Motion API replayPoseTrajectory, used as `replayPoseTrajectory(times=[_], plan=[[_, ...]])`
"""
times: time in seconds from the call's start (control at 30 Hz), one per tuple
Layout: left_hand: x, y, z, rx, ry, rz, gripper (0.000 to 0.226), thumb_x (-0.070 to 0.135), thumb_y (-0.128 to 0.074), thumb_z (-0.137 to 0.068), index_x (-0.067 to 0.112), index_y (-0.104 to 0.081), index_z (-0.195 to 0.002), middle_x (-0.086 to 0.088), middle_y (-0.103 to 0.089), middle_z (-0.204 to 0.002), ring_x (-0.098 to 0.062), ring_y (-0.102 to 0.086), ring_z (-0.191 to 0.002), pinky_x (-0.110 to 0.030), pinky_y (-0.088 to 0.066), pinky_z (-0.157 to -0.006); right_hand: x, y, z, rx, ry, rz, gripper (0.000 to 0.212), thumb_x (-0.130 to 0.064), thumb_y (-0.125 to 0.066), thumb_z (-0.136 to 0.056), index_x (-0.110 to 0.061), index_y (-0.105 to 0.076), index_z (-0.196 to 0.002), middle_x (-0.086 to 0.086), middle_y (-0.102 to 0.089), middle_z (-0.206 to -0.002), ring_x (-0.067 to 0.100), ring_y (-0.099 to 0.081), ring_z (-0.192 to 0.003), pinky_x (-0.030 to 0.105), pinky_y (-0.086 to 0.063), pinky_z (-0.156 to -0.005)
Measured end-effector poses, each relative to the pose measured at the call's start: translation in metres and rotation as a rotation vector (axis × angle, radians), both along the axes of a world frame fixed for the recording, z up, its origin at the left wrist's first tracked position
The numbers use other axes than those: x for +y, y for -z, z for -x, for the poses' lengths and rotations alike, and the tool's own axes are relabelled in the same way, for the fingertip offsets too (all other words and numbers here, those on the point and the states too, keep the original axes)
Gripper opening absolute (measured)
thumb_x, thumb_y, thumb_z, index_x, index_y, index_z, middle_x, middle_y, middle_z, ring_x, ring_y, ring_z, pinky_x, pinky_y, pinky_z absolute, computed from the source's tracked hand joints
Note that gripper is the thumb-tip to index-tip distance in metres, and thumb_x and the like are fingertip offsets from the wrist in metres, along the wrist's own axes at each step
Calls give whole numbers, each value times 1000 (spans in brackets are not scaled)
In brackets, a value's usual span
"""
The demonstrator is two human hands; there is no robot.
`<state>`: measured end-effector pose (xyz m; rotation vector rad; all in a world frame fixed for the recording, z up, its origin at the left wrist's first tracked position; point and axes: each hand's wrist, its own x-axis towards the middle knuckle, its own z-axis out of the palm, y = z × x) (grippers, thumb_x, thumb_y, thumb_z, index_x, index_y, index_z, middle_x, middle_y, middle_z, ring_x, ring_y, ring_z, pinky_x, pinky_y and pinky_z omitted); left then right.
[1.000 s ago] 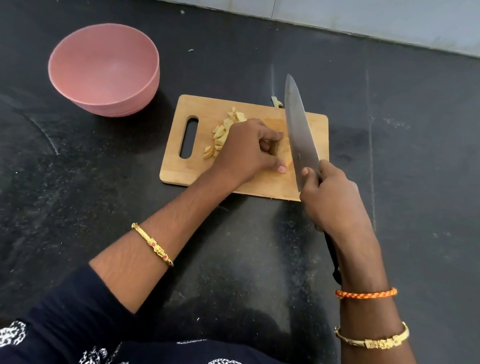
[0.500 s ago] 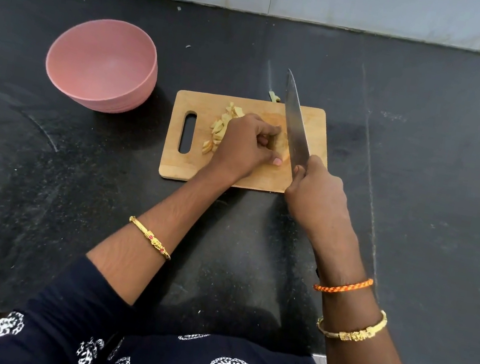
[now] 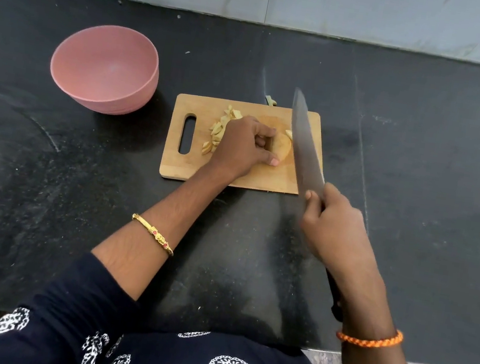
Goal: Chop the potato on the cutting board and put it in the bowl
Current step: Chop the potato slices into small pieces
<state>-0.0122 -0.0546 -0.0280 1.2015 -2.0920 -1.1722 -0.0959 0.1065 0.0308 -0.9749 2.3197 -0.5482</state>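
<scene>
Potato (image 3: 282, 152) is seen as a remaining pale piece near the middle of the wooden cutting board (image 3: 267, 180), held down by the left hand (image 3: 246, 146), whose fingers (image 3: 267, 131) are curled over it with the thumb pressed low against its near side. A heap of cut pieces (image 3: 219, 133) lies on the board just behind that hand, toward the handle slot. The knife (image 3: 305, 148) is gripped in the right hand (image 3: 331, 224), its fingers wrapped closed around the handle close to the blade, which is raised and angled over the right part of the board, just beside the held piece; whether the edge touches the potato cannot be told. The pink bowl (image 3: 105, 69) stands on the black worktop (image 3: 421, 179) to the left of the board, a little apart from it, and nothing is seen inside it. One small scrap (image 3: 270, 101) lies on the worktop at the board's far edge. The chopping is judged to be partly done, with the transfer not yet begun. For a clean cut, the blade would best be brought straight down close to the curled knuckles, the fingertips being kept tucked back and the piece pinned flat so that it is not rolled. Even slices should be aimed for, and the holding hand drawn back as the piece shortens.
</scene>
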Motion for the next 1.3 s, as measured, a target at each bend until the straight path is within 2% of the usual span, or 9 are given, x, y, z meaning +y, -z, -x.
replayPoseTrajectory(times=[0.1,0.23,0.53,0.73,0.87,0.97,1.07,1.17,1.3], plan=[[0,1,0,-2,-12,-15,65,13,-88,-56,3,-64,-115,0,-63,-96,-5,-54,-76,1,-41,-62,-18,-4,8,8,-2,54,36,-27,-38,-99,-19,-29,-66,3,-45,-68,15,-42,-58,28,-27,-48],[2,0,0,0,-18,-25,64,15,-88,-55,3,-65,-114,-4,-66,-97,-1,-52,-72,2,-40,-60,-36,3,11,-21,-19,14,27,-29,-39,-99,-18,-39,-74,9,-53,-82,28,-52,-71,31,-40,-63],[0,1,-1,14,-26,-23,63,15,-88,-56,4,-65,-114,-5,-68,-102,-5,-56,-79,0,-42,-64,-46,5,11,-42,-50,-24,15,-29,-40,-99,-16,-46,-95,9,-54,-90,27,-56,-77,42,-54,-72],[-2,2,-1,22,-17,-18,64,15,-88,-56,4,-65,-114,-5,-67,-101,-6,-56,-79,-3,-44,-66,-51,7,13,-34,-75,-16,14,-29,-39,-99,-17,-45,-94,9,-54,-90,25,-54,-72,36,-49,-66],[-4,2,-3,6,17,-6,61,13,-87,-57,4,-65,-114,-5,-66,-100,-8,-57,-80,-1,-43,-67,-56,7,11,-32,-65,-19,14,-30,-39,-99,-18,-42,-93,10,-53,-95,29,-55,-80,40,-52,-72],[-3,3,-4,6,12,1,59,12,-86,-59,5,-65,-114,-3,-65,-99,-8,-57,-81,-2,-43,-68,-57,12,7,8,-66,-22,14,-29,-37,-100,-17,-40,-94,10,-50,-95,29,-53,-86,38,-46,-76],[-1,4,-4,13,1,13,58,12,-85,-60,5,-65,-114,-2,-65,-97,-8,-57,-81,-4,-43,-68,-57,13,4,36,-62,-30,13,-28,-37,-100,-16,-41,-100,9,-46,-92,29,-49,-86,38,-43,-77],[1,3,-3,-4,-10,30,57,11,-85,-61,5,-65,-114,-2,-65,-97,-8,-57,-81,-2,-42,-67,-53,14,-2,52,-58,-89,20,-27,-36,-101,-13,-45,-111,8,-43,-91,32,-53,-93,39,-42,-76],[0,3,-1,-14,-13,50,56,10,-84,-62,4,-65,-114,-7,-68,-100,-9,-58,-83,2,-41,-64,-38,21,-11,29,-64,-180,17,-24,-37,-99,-14,-43,-112,10,-45,-92,33,-56,-94,40,-45,-75]])
